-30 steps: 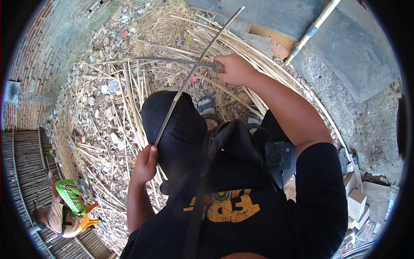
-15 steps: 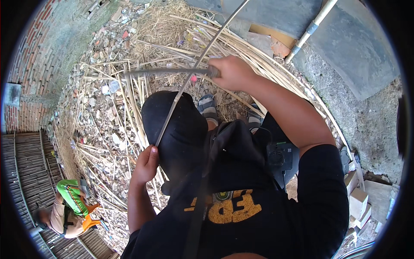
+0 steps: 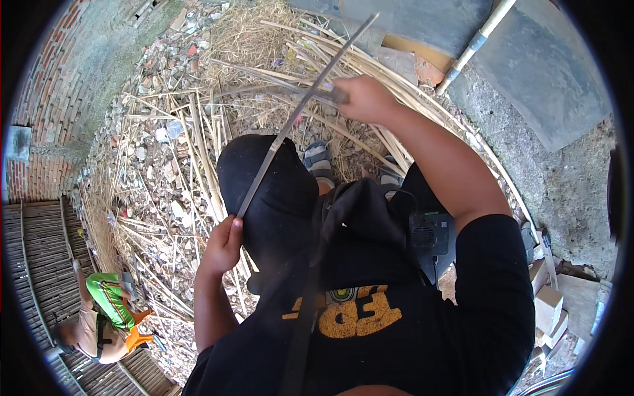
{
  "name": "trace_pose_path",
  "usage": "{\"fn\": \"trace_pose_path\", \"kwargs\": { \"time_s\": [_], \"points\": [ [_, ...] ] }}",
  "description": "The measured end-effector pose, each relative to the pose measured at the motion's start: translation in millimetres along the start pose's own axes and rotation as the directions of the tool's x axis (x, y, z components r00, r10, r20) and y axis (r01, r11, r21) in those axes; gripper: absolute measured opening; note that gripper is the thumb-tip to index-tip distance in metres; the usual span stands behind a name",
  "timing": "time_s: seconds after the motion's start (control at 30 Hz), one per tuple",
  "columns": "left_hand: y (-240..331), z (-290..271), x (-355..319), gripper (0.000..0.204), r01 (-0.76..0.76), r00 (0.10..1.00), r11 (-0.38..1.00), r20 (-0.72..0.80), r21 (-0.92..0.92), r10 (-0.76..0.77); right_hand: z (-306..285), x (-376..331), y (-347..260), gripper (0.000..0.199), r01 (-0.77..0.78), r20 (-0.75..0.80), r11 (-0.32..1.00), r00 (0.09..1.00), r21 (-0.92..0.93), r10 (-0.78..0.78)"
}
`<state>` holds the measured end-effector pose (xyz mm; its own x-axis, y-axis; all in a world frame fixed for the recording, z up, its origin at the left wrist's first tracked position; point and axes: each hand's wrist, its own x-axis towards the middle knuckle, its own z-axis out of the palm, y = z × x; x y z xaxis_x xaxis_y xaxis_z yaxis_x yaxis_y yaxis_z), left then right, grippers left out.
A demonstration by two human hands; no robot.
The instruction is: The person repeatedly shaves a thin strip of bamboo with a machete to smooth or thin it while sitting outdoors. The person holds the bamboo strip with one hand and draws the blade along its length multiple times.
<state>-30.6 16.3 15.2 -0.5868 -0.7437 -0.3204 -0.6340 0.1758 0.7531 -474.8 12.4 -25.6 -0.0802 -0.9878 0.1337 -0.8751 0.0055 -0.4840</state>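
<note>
The left hand (image 3: 221,249) pinches the near end of a long, thin, greyish strip (image 3: 284,135), slanting far right over the black-clad left knee (image 3: 290,181); the right hand (image 3: 365,99) clenches a brown-handled, blurred blade (image 3: 323,94) crossing it. The strip looks whole; how much remains unworked, I cannot tell.

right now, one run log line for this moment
left hand: holds long strip; right hand: holds knife, blade blurred; strip: crosses blade; other person: picture's lower left
</note>
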Motion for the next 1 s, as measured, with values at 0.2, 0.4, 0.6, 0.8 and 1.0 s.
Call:
{"fn": "trace_pose_path", "kwargs": {
  "time_s": [0.2, 0.4, 0.6, 0.8, 1.0],
  "points": [
    [-5.6, -5.6, -3.5, 0.043, 0.044, 0.999, 0.998, -0.009, -0.035, -0.044, -21.4, 3.3, 68.2, 0.031, -0.171, -0.187, 0.971, 0.961, 0.168, 0.202],
    [1.9, 0.0, -22.5, 0.03, 0.047, 0.996, 0.998, -0.08, -0.034, -0.05, -38.4, -3.2, 11.7, 0.026, -0.003, -0.084, 0.995, 0.996, 0.096, 0.012],
    [26.1, 14.8, -21.6, 0.03, 0.068, 0.924, 0.951, -0.379, 0.3, 0.054, -34.9, -10.1, -22.6, 0.027, 0.109, 0.059, 0.994, 0.992, -0.023, -0.108],
    [8.9, 21.7, -19.7, 0.032, 0.113, 0.883, 0.797, -0.428, 0.594, 0.193, -23.8, -11.2, -23.5, 0.031, 0.085, 0.111, 0.994, 0.991, -0.073, -0.077],
    [10.2, 26.8, -14.7, 0.029, 0.07, 0.855, 0.79, -0.445, 0.609, 0.267, -24.6, -9.8, -26.8, 0.031, 0.031, 0.157, 0.999, 0.987, -0.035, -0.025]
  ]
}}
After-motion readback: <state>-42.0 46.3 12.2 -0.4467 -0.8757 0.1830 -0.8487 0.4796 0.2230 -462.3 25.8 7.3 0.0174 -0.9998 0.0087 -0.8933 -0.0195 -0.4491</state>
